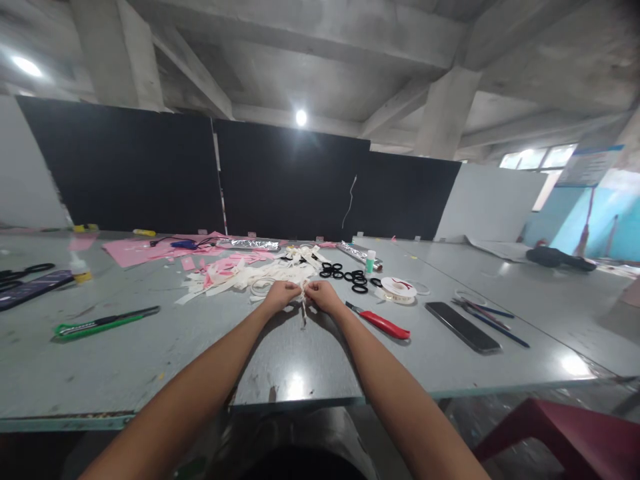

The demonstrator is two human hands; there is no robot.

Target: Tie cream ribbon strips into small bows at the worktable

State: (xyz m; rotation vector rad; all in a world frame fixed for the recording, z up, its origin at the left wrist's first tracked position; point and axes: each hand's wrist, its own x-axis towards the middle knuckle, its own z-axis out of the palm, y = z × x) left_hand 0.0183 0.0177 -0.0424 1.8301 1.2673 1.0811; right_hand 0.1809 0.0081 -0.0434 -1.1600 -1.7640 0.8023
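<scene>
At frame centre, a cream ribbon strip (pixel 303 301) is pinched between left hand (pixel 281 294) and right hand (pixel 323 294), fingers clamped; knotting appears underway, and tightening calls for opposed pulling.

Both bare arms are reaching forward, converging so the hands are meeting knuckle to knuckle. The left hand (pixel 281 294) is curling into a loose fist, fingers tucked under. The right hand (pixel 323 295) is mirroring it, fingers pinching closed beside the left.
</scene>
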